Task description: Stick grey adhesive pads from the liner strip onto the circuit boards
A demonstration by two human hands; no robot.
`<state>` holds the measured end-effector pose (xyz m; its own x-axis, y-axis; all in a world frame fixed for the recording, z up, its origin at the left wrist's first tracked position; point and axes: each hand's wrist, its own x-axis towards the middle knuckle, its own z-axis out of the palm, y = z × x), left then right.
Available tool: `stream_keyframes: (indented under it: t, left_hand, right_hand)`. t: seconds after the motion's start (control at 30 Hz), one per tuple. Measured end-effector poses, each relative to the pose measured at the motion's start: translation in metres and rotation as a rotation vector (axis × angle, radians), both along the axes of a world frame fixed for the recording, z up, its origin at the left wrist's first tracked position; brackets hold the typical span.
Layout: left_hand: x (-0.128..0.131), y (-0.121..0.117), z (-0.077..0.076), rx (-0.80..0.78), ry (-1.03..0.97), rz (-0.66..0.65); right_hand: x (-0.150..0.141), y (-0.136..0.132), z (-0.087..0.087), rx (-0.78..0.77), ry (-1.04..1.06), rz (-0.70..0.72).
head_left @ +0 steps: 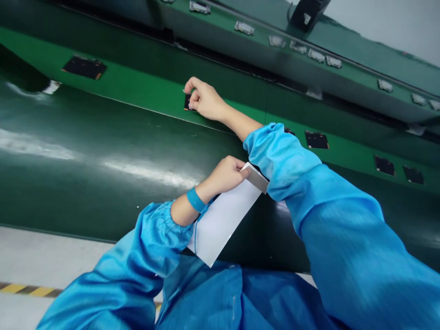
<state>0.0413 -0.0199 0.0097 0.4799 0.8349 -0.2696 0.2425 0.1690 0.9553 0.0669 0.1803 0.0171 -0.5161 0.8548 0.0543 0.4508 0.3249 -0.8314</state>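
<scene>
My left hand [229, 175] pinches the top edge of a white sheet [228, 211], which hangs down over the dark green front of the bench. A grey strip [256, 178] lies along that top edge, beside my right sleeve. My right hand [205, 100] reaches over the bright green belt, its fingers curled at a small black circuit board [187, 101]. The hand covers part of this board. Whether the fingertips hold something small or only touch the board, I cannot make out. A blue band [195, 200] with a cord circles my left wrist.
Along the green belt [137, 91] lie more black boards, a larger one [85, 67] at left and several at right [316, 140]. Small clear-and-silver parts [244, 28] line the raised ledge behind. A dark tube [24, 71] juts in from the left, and a black device [308, 13] stands at the top.
</scene>
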Motion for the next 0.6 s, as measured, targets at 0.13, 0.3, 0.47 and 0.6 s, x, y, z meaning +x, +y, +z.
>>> stream_keyframes:
  t: [0.13,0.3,0.47,0.6]
  left_hand:
    - [0.001,0.000,0.000,0.034,-0.019,0.011]
    - [0.003,-0.001,0.002,0.064,-0.017,0.017]
    - [0.003,-0.002,0.004,0.081,-0.003,0.025]
    - [0.003,-0.001,0.004,0.084,0.002,0.022]
  right_hand:
    - [-0.009,0.006,-0.004,-0.054,0.000,0.001]
    - [0.001,0.010,-0.013,-0.066,-0.002,0.002]
    - [0.010,0.007,-0.013,-0.065,-0.018,-0.009]
    - [0.017,0.004,-0.012,-0.039,-0.062,0.004]
